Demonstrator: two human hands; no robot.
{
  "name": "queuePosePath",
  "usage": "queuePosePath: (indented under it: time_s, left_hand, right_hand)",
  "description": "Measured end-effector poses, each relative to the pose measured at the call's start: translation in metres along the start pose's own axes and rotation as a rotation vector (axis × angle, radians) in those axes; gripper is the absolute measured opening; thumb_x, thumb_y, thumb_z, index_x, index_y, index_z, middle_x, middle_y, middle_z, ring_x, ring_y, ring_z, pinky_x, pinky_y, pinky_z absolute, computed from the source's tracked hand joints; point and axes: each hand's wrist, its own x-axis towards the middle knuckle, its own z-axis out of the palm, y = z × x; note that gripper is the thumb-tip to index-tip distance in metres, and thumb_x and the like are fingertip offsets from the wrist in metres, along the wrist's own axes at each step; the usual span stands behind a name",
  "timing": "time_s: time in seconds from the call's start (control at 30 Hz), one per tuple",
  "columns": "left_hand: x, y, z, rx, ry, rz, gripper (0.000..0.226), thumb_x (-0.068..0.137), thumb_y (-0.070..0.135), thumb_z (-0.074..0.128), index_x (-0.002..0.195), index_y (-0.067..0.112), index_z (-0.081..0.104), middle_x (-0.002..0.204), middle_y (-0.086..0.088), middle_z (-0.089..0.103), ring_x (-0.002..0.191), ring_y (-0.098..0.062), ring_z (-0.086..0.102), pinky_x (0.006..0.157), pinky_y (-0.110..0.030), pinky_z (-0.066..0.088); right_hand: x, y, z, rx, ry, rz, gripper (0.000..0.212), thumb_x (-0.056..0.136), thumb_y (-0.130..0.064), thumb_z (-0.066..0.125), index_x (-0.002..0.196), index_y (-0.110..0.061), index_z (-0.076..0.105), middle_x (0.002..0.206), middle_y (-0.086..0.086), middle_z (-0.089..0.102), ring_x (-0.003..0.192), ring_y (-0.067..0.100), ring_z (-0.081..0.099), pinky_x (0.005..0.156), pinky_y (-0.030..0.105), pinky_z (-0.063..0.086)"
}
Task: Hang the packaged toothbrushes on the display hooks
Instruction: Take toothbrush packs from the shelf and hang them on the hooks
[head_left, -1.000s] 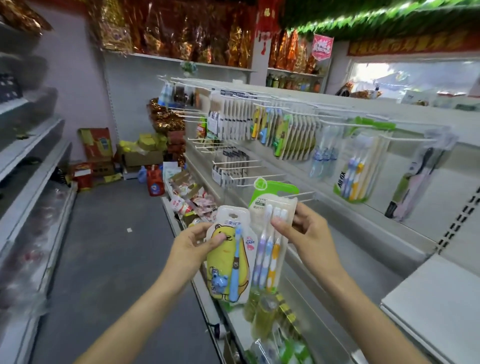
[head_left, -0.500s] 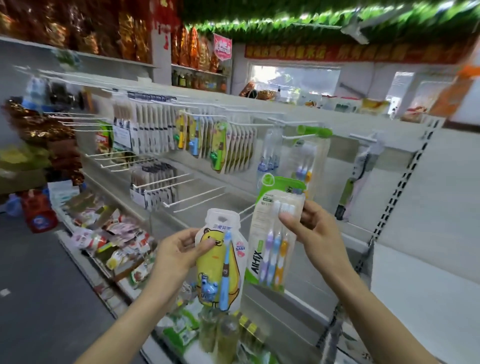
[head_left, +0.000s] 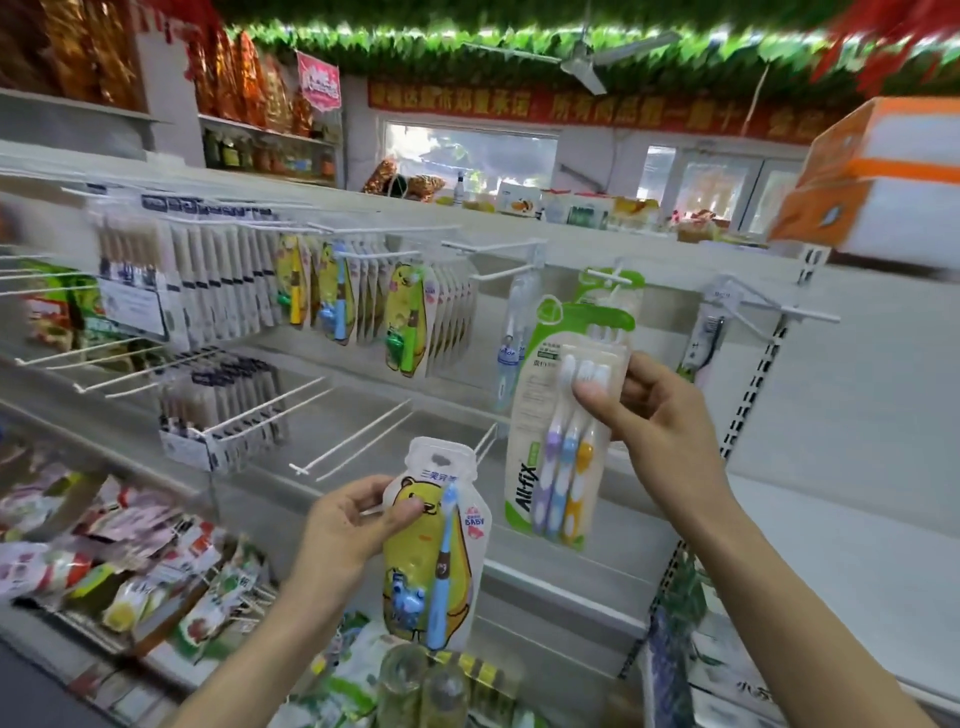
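Observation:
My right hand (head_left: 649, 415) grips a green-and-white three-pack of toothbrushes (head_left: 561, 415) by its upper part, its top just below a white display hook (head_left: 608, 278) that carries a matching green pack. My left hand (head_left: 353, 525) holds a yellow bear-shaped baby toothbrush pack (head_left: 431, 545) lower down, in front of the shelf. More yellow bear packs (head_left: 405, 322) hang on hooks up to the left. Several bare white hooks (head_left: 358, 441) stick out below them.
A black toothbrush pack (head_left: 706, 338) hangs on a hook at the right. White packs (head_left: 223, 280) fill hooks at the left. Snack bags (head_left: 104, 545) lie on the lower shelf. Bottles (head_left: 421, 686) stand below my hands. An orange-and-white box (head_left: 883, 176) sits on top at the right.
The view has swung right and closer to the rack. My right hand has raised the three-pack toward the hook with the green pack. My left hand still holds the bear pack.

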Motion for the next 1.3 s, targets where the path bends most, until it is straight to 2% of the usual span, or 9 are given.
queuePosePath:
  time_s: [0.2,0.33,0.5,0.67,0.8,0.93,1.03,1.17,1.3]
  left_hand:
    - [0.011,-0.004,-0.020,-0.013,-0.069,-0.046,0.021,0.071,0.014,0.076,0.090,0.007,0.076,0.094,-0.014,0.077,0.082,-0.024,0.075,0.065,-0.027,0.060]
    - [0.016,-0.004,-0.026,0.010,-0.088,-0.073,0.024,0.071,0.012,0.076,0.094,0.004,0.075,0.096,-0.014,0.077,0.085,-0.027,0.075,0.067,-0.028,0.061]
    - [0.023,-0.004,-0.026,-0.004,-0.093,-0.087,0.016,0.069,0.013,0.076,0.085,0.016,0.079,0.093,-0.012,0.078,0.081,-0.023,0.075,0.066,-0.028,0.061]
    - [0.028,-0.003,-0.019,-0.029,-0.087,-0.081,0.030,0.062,0.026,0.090,0.086,0.013,0.078,0.093,-0.014,0.077,0.080,-0.025,0.076,0.063,-0.028,0.061]
    - [0.030,-0.002,-0.008,-0.044,-0.059,-0.052,0.020,0.068,0.008,0.078,0.086,0.003,0.075,0.089,-0.016,0.077,0.074,-0.025,0.075,0.058,-0.027,0.060]
    - [0.035,0.002,0.004,-0.036,-0.045,-0.029,0.022,0.068,0.003,0.074,0.089,-0.001,0.073,0.086,-0.015,0.077,0.070,-0.022,0.075,0.055,-0.024,0.058]
    - [0.041,0.003,0.011,-0.035,-0.027,-0.020,0.021,0.067,0.004,0.076,0.087,0.000,0.074,0.087,-0.015,0.077,0.070,-0.022,0.075,0.056,-0.024,0.058]
    - [0.046,0.002,0.020,-0.019,-0.011,-0.013,0.022,0.066,0.005,0.075,0.088,-0.001,0.073,0.087,-0.013,0.078,0.070,-0.019,0.075,0.057,-0.024,0.058]
    - [0.048,-0.001,0.027,-0.015,-0.013,-0.013,0.024,0.067,0.003,0.074,0.090,-0.002,0.072,0.087,-0.013,0.077,0.070,-0.018,0.074,0.057,-0.023,0.058]
  right_hand:
    - [0.009,-0.005,0.012,-0.017,0.157,-0.027,0.016,0.092,-0.015,0.069,0.107,-0.009,0.071,0.096,-0.001,0.078,0.089,0.015,0.075,0.068,0.026,0.057]
    - [0.014,-0.002,0.016,-0.034,0.182,0.007,0.018,0.093,-0.016,0.068,0.109,-0.011,0.071,0.100,0.001,0.078,0.093,0.017,0.075,0.074,0.034,0.059]
    - [0.026,0.008,0.015,-0.038,0.195,0.043,0.018,0.093,-0.017,0.068,0.110,-0.014,0.072,0.100,0.001,0.078,0.093,0.019,0.075,0.077,0.038,0.059]
    - [0.050,0.029,0.010,-0.046,0.193,0.049,0.018,0.094,-0.017,0.068,0.111,-0.015,0.071,0.100,-0.001,0.078,0.093,0.016,0.074,0.073,0.033,0.058]
    - [0.073,0.050,0.004,-0.071,0.177,0.048,0.015,0.095,-0.014,0.066,0.109,-0.014,0.070,0.100,-0.001,0.077,0.092,0.014,0.074,0.072,0.029,0.058]
    - [0.097,0.071,-0.005,-0.083,0.192,0.066,0.011,0.095,-0.017,0.067,0.103,-0.023,0.070,0.098,0.000,0.077,0.090,0.015,0.074,0.075,0.036,0.059]
    - [0.110,0.084,-0.012,-0.117,0.205,0.063,0.013,0.095,-0.018,0.067,0.107,-0.017,0.070,0.097,-0.001,0.076,0.088,0.012,0.073,0.074,0.037,0.059]
    - [0.123,0.097,-0.020,-0.122,0.225,0.079,0.018,0.093,-0.021,0.069,0.110,-0.015,0.072,0.100,0.000,0.077,0.093,0.016,0.074,0.085,0.049,0.059]
    - [0.125,0.102,-0.023,-0.096,0.234,0.082,0.019,0.093,-0.019,0.069,0.110,-0.012,0.072,0.099,0.001,0.077,0.092,0.015,0.075,0.086,0.049,0.060]
